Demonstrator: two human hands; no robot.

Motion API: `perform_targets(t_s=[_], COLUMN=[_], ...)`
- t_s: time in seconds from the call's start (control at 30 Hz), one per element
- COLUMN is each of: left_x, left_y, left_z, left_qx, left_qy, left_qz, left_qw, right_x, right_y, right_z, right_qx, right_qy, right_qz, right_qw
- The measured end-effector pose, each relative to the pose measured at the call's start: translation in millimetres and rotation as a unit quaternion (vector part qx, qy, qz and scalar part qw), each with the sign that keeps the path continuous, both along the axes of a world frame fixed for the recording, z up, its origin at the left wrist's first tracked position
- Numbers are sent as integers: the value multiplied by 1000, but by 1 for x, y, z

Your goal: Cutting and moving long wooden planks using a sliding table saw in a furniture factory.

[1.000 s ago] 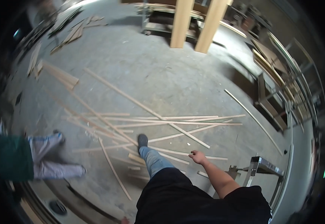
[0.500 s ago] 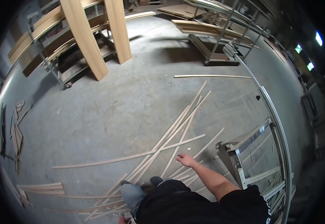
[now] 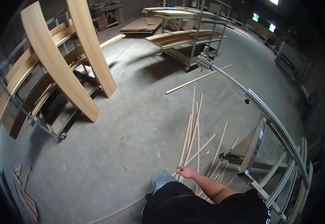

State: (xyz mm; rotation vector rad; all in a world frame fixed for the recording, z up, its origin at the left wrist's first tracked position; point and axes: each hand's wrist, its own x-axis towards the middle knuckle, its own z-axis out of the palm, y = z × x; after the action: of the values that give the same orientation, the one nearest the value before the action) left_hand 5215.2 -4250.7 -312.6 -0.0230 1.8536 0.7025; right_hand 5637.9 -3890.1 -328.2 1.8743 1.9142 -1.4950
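On the concrete floor (image 3: pixel 106 156) thin wood strips (image 3: pixel 194 134) lie fanned just beyond the right hand (image 3: pixel 186 172) — open, fingers spread, holding nothing; better to grasp one strip near its end.

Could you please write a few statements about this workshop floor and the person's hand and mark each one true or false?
1. The right hand is empty, fingers spread above thin wooden strips lying on the floor. True.
2. The strips are stacked neatly on a table. False: they lie loosely fanned on the concrete floor.
3. Two wide wooden boards lean against a metal rack on the left. True.
4. The left hand holds a hammer. False: the left hand is not in view.
5. A metal cart loaded with boards stands farther back. True.
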Motion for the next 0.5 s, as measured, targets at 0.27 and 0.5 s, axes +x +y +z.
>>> perform_targets(t_s=[0.27, 0.5], left_x=[-132, -178], left_y=[191, 297], left_z=[-14, -47], left_qx=[74, 24], left_qy=[41, -92], left_qz=[-103, -215], left_qw=[991, 972], right_x=[-50, -122], right_y=[11, 125], right_z=[-16, 20], right_qx=[29, 195], right_qy=[28, 88], right_qz=[-215, -366], right_qw=[976, 906])
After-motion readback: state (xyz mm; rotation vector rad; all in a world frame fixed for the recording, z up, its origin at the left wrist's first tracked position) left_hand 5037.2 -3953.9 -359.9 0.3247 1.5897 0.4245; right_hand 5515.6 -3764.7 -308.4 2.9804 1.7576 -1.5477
